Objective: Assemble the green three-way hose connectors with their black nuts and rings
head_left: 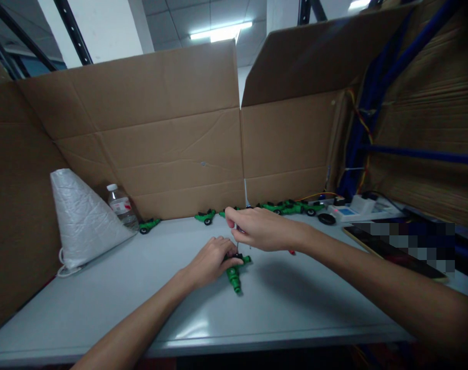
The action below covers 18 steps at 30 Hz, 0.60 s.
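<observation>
Left hand (215,260): fingers clamped on 1 green toy (234,277), mid-worktop (103,288), between front and far edges.
Right hand (259,226): fingers clamped on thin tool (237,246).
Green toy: seemingly unfinished.
Far-edge vehicles (205,217): cannot tell if done.

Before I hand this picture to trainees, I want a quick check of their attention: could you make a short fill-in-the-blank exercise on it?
1. The toy-like piece held by the left hand is mainly ____ in colour.
2. The thin tool in the right hand points ____ (up or down) toward that piece.
3. The clear bottle has a cap coloured ____.
4. The dark flat device lies on the table's ____ (left or right) side.

Missing words: green; down; white; right.
</observation>
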Available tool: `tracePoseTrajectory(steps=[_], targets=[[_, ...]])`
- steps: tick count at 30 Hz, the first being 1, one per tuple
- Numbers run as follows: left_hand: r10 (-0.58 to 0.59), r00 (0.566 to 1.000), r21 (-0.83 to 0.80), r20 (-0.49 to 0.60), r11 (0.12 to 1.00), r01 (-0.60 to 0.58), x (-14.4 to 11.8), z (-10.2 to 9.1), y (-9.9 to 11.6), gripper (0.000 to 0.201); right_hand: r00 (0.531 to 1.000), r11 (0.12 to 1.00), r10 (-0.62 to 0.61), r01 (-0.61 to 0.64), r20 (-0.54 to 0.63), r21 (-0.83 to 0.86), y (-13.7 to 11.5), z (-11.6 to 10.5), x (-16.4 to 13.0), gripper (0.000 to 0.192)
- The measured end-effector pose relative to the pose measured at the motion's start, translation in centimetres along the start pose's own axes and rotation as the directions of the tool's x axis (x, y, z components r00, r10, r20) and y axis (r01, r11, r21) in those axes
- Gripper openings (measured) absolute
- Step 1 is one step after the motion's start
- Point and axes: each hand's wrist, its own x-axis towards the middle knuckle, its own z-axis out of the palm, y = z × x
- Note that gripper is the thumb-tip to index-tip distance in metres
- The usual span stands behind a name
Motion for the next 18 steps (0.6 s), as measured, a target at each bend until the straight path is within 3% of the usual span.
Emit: tracePoseTrajectory(steps=[3,7,11,15,18], targets=[[0.010,1.000,0.027,0.016,1.000,-0.011,0.04,-0.01,-0.07,0.032,1.000,1.000,0.010,-0.010,-0.019,0.004,-0.22,-0.07,-0.06,0.014],[0.026,0.999,0.099,0.025,0.995,-0.028,0.07,-0.13,0.14,0.034,0.998,0.995,0.059,-0.059,0.002,-0.084,-0.67,-0.23,0.09,0.029],[0.036,0.999,0.175,0.031,0.984,-0.041,0.06,-0.11,0.30,0.036,0.999,0.997,0.034,-0.035,-0.014,-0.066,-0.88,-0.28,0.21,0.016],[0.079,0.997,0.277,0.022,0.957,-0.082,0.02,0.15,0.18,0.036,0.996,0.990,0.080,-0.084,-0.039,-0.115,-0.92,-0.06,0.19,0.027],[0.099,0.994,0.325,0.035,0.940,-0.105,-0.03,0.37,0.04,0.037,0.995,0.997,0.057,-0.062,-0.086,-0.055,-0.88,0.19,0.06,0.012]])
